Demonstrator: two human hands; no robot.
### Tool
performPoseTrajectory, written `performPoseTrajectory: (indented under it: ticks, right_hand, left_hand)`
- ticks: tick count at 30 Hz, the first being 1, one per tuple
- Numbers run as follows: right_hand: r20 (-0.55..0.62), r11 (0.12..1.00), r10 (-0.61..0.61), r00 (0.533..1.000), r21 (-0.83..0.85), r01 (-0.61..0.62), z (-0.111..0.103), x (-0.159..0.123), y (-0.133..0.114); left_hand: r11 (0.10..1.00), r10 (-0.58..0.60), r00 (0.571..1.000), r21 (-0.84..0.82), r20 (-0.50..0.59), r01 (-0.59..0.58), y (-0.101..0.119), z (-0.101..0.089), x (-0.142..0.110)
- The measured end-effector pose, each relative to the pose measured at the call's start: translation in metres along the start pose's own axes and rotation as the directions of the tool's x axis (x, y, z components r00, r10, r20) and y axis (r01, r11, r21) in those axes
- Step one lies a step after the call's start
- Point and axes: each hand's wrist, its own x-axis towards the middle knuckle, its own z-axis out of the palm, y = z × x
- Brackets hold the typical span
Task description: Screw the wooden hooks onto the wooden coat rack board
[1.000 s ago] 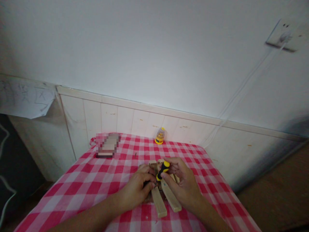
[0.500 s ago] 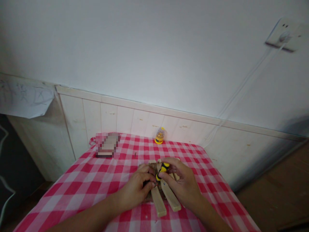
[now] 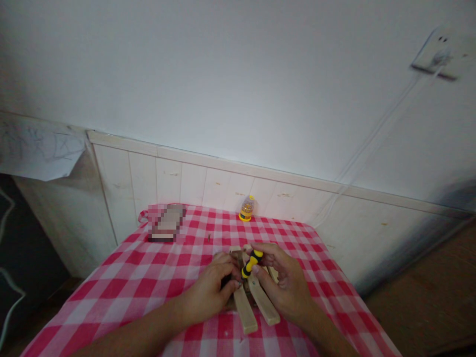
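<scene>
In the head view, my right hand [image 3: 284,280] grips a small yellow-and-black screwdriver [image 3: 252,264] by its handle, thumb and fingers around it. The screwdriver tilts, its lower end pointing toward my left fingertips. My left hand [image 3: 217,280] is closed in a pinch beside that tip; what lies between the fingers is too small to make out. Under both hands rests a wooden piece with a brown base and pale bars. A left bar [image 3: 245,312] and a right bar [image 3: 266,302] stick out toward me. The right bar has a small dark hole. My hands hide much of the base.
A red-and-white checked cloth [image 3: 156,277] covers the table. At the back stands a clear container with a yellow base and cap [image 3: 246,209]. A pixelated flat item [image 3: 167,223] lies back left, and a small thin brown piece [image 3: 208,238] nearby. The wall [image 3: 215,186] borders the far edge.
The fingers of my right hand have shifted and loosened slightly on the screwdriver, so more of its handle shows. My left hand stays nearly in place.
</scene>
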Motion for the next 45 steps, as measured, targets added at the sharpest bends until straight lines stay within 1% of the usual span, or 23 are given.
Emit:
performPoseTrajectory:
  ticks: [4, 10, 14, 18, 25, 27, 31, 34, 40, 45]
  right_hand:
    - [-0.013, 1.000, 0.019, 1.000, -0.009, -0.019, 0.000, 0.001, 0.001]
    - [-0.035, 0.999, 0.038, 0.999, -0.022, -0.039, 0.002, 0.001, 0.003]
    - [-0.045, 0.999, 0.036, 0.998, -0.002, -0.036, 0.003, 0.002, 0.002]
    - [-0.062, 1.000, 0.009, 0.998, -0.007, -0.010, 0.003, 0.004, -0.002]
    - [-0.096, 0.997, -0.073, 0.993, 0.010, 0.074, 0.003, 0.005, -0.002]
    - [-0.100, 0.997, -0.059, 0.993, 0.038, 0.063, 0.004, 0.005, -0.002]
    - [-0.078, 0.992, 0.046, 0.996, 0.122, -0.037, 0.005, 0.003, 0.000]
    - [-0.058, 0.990, 0.074, 0.996, 0.125, -0.067, 0.005, 0.002, 0.002]
    - [-0.034, 0.998, -0.009, 0.999, 0.058, 0.011, 0.004, 0.003, 0.008]
    - [-0.015, 0.997, -0.080, 0.997, -0.020, 0.080, 0.000, 0.003, 0.000]
  left_hand:
    - [1.000, -0.010, 1.000, 0.003, 0.010, 0.010, 0.000, 0.000, 0.000]
    - [1.000, -0.012, 1.000, -0.016, -0.005, 0.011, 0.001, 0.001, 0.000]
    - [1.000, -0.007, 1.000, -0.023, -0.006, 0.007, 0.003, 0.001, 0.000]
    - [1.000, -0.001, 1.000, -0.026, -0.007, 0.001, 0.003, 0.001, 0.000]
    - [1.000, -0.001, 1.000, -0.028, -0.008, 0.001, 0.002, 0.001, 0.001]
    - [0.999, 0.004, 1.000, -0.033, -0.009, -0.004, 0.002, 0.001, 0.001]
    - [0.999, 0.006, 1.000, -0.050, -0.016, -0.006, 0.002, 0.001, 0.001]
    - [0.999, -0.002, 1.000, -0.047, -0.013, 0.002, 0.002, 0.001, 0.001]
    - [0.998, 0.006, 1.000, -0.055, -0.013, -0.007, 0.002, 0.001, 0.000]
    - [0.999, -0.007, 1.000, -0.046, -0.008, 0.007, 0.002, 0.001, 0.000]
